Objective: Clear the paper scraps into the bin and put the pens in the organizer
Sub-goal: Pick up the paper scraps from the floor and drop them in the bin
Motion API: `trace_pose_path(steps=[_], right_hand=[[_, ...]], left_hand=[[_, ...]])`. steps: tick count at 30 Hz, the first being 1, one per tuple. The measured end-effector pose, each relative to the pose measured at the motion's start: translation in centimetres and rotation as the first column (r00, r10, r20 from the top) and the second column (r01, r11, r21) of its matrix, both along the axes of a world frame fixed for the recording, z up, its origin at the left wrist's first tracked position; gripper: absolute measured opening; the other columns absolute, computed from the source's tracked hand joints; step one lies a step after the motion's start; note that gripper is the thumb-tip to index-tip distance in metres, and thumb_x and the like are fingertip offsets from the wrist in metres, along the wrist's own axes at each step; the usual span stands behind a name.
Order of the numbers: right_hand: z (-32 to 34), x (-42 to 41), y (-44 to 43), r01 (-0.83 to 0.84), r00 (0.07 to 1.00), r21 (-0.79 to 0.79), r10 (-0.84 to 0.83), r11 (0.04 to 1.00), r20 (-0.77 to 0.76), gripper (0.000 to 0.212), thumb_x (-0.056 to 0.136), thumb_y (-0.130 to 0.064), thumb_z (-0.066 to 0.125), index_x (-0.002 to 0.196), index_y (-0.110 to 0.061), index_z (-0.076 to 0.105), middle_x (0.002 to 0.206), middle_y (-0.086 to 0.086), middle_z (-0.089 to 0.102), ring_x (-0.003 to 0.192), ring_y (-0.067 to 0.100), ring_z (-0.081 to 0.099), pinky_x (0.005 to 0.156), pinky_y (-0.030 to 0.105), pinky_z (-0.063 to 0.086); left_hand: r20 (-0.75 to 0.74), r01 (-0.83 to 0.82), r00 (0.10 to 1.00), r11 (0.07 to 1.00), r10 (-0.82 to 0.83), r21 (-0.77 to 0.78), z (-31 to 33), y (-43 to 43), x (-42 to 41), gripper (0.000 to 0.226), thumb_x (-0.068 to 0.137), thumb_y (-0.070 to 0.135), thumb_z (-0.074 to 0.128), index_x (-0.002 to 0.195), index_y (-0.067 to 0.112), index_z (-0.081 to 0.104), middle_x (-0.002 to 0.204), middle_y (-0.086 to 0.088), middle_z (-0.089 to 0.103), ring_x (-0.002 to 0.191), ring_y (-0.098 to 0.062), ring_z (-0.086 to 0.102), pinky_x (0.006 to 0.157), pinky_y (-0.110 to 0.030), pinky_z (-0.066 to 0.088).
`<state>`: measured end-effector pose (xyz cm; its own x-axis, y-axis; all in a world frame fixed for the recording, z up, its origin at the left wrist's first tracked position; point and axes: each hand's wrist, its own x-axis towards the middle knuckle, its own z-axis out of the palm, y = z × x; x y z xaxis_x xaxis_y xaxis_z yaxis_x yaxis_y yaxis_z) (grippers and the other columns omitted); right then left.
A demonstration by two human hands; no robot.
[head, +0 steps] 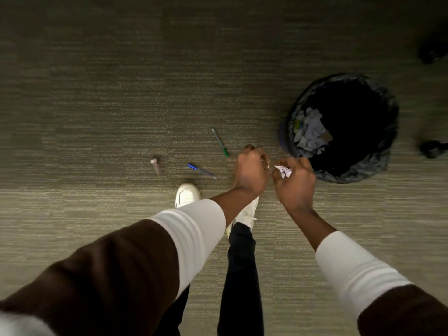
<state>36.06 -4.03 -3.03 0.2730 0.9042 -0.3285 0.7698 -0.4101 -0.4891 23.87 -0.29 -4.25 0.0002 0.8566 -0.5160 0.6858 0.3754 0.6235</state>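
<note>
Grey-green carpet carries a green pen, blue pen and pink-capped pen. Right hand curls around a paper scrap beside the bin; left hand is closed, contents hidden.

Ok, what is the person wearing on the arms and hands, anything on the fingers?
Both arms have dark brown outer sleeves pushed back over white inner sleeves, which end partway down the forearm and leave the wrists bare. The left hand and right hand are bare, with no gloves. No watch or bracelet shows. Something pale glints at the left fingers, too small to identify.
</note>
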Motion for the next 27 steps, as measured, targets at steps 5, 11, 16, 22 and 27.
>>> trace_pose_path(steps=[5, 11, 16, 22, 27], right_hand=[[1.8, 4.2, 2.2, 0.109, 0.992, 0.024, -0.11, 0.994, 0.064, 0.019, 0.082, -0.012, 0.077, 0.102, -0.014, 0.076, 0.106, 0.018, 0.065, 0.091, 0.038, 0.066, 0.079, 0.035, 0.044], [1.3, 8.2, 4.7, 0.272, 0.955, 0.034, -0.274, 0.962, 0.112, 0.025, 0.086, -0.021, 0.074, 0.107, -0.006, 0.073, 0.108, 0.023, 0.067, 0.099, 0.042, 0.066, 0.082, 0.042, 0.052], [0.7, 9.7, 6.2, 0.399, 0.91, 0.021, -0.398, 0.917, 0.113, 0.034, 0.099, -0.025, 0.057, 0.129, -0.01, 0.061, 0.127, 0.024, 0.058, 0.107, 0.044, 0.063, 0.087, 0.042, 0.049], [1.0, 8.5, 5.4, 0.223, 0.964, -0.033, -0.216, 0.974, 0.157, 0.033, 0.09, -0.01, 0.058, 0.123, -0.006, 0.064, 0.13, 0.023, 0.054, 0.104, 0.047, 0.063, 0.092, 0.045, 0.051], [0.5, 3.9, 4.1, -0.05, 0.993, 0.007, 0.049, 0.999, 0.106, 0.02, 0.085, -0.006, 0.062, 0.1, -0.012, 0.075, 0.106, 0.018, 0.071, 0.09, 0.039, 0.068, 0.08, 0.037, 0.052]], left_hand=[[0.058, -0.018, 0.998, 1.0, 0.019, -0.021, 1.6, 2.5, 5.3, 0.021, 0.084, 0.002, 0.066, 0.088, 0.019, 0.077, 0.094, -0.008, 0.076, 0.086, -0.026, 0.072, 0.076, -0.027, 0.053], [0.083, 0.02, 0.996, 0.999, -0.022, 0.024, 1.9, 5.1, 10.2, 0.012, 0.089, 0.009, 0.07, 0.1, 0.012, 0.075, 0.1, -0.013, 0.078, 0.093, -0.032, 0.074, 0.078, -0.032, 0.055], [0.18, 0.07, 0.982, 0.997, -0.063, -0.03, 2.1, 5.9, 11.2, 0.039, 0.097, 0.035, 0.069, 0.125, 0.009, 0.061, 0.12, -0.017, 0.073, 0.109, -0.037, 0.068, 0.087, -0.039, 0.058], [0.163, 0.108, 0.983, 0.987, -0.088, -0.121, 0.7, 4.6, 7.7, 0.018, 0.098, 0.027, 0.065, 0.101, 0.012, 0.074, 0.102, -0.012, 0.079, 0.094, -0.033, 0.073, 0.085, -0.041, 0.061], [0.08, 0.068, 0.995, 0.985, -0.056, -0.157, -0.9, 2.8, 2.0, 0.014, 0.092, 0.021, 0.063, 0.092, 0.016, 0.076, 0.099, -0.009, 0.08, 0.093, -0.033, 0.074, 0.084, -0.04, 0.061]])
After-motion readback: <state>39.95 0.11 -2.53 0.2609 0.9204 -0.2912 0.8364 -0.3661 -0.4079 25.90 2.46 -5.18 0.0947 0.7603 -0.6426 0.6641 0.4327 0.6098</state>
